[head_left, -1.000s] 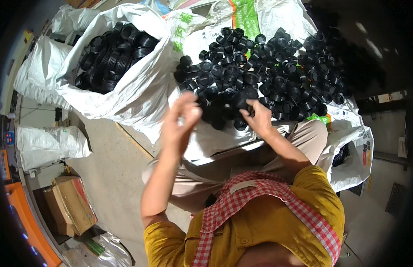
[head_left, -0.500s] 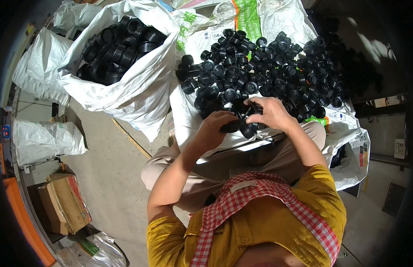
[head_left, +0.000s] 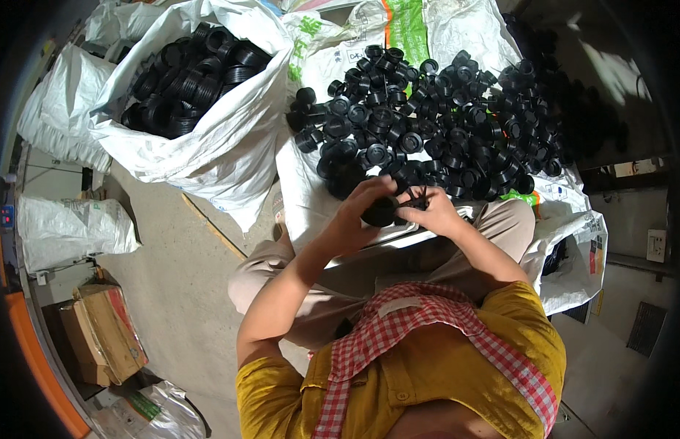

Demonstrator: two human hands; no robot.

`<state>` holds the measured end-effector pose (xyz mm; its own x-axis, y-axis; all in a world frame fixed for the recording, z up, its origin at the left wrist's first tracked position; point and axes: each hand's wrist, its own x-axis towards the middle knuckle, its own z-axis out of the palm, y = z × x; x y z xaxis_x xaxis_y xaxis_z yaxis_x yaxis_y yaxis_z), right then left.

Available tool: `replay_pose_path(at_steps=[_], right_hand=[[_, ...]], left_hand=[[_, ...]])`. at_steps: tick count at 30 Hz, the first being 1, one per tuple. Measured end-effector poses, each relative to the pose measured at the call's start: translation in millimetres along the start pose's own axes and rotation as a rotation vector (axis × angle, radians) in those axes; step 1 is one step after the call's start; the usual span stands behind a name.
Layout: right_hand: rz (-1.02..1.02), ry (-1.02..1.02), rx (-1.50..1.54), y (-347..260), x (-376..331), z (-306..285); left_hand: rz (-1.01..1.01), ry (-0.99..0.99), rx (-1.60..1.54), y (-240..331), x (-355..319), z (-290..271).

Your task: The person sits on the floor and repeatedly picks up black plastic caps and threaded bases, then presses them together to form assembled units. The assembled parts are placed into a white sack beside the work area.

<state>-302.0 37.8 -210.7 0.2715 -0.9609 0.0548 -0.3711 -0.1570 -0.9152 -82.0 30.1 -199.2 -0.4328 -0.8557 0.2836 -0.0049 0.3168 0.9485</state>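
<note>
My left hand (head_left: pixel 357 212) is closed round a black plastic cap (head_left: pixel 380 212), round and cup-like. Close against it, my right hand (head_left: pixel 432 212) grips a spiky black plastic piece (head_left: pixel 413 199) with thin prongs; its exact kind is hard to make out. Both hands meet above the near edge of the work surface, in front of my lap. Just beyond them spreads a large heap of black plastic caps (head_left: pixel 468 121), lying on white woven sacking (head_left: pixel 300 186).
At the far left stands an open white woven sack (head_left: pixel 237 157) filled with black threaded rings (head_left: pixel 201 73). Another white sack (head_left: pixel 574 260) is by my right knee. A cardboard box (head_left: pixel 109 333) and a folded white sack (head_left: pixel 76 233) lie along the left side.
My right hand has come down toward me with the spiky piece, beside the left hand. The cap in my left hand has turned so that its round opening shows.
</note>
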Motion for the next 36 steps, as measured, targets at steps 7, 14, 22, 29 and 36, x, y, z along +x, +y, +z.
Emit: replay_pose_path(at_steps=[7,14,22,29,36], right_hand=[[-0.422,-0.043,-0.561,-24.4,-2.1,-8.3],[0.225,-0.538,-0.165,-6.3,-29.4,-7.3],[1.004,-0.834,1.18,11.3,-56.0,-17.1],[0.465,-0.557,0.51,-5.8,-79.8,-49.5],[-0.173,-0.089,0.328,-42.0,-47.2,-4.5]], left_hand=[[-1.024,-0.266,-0.547,-5.6,-7.0,0.8],[0.227,-0.484,0.569,-4.9,-11.8,3.8],[0.821,-0.24,0.785,35.9,5.3,-0.4],[0.049,0.565,-0.443,41.8,25.2,-58.1],[-0.745,-0.263,-1.268,27.6,-40.1,34.9]])
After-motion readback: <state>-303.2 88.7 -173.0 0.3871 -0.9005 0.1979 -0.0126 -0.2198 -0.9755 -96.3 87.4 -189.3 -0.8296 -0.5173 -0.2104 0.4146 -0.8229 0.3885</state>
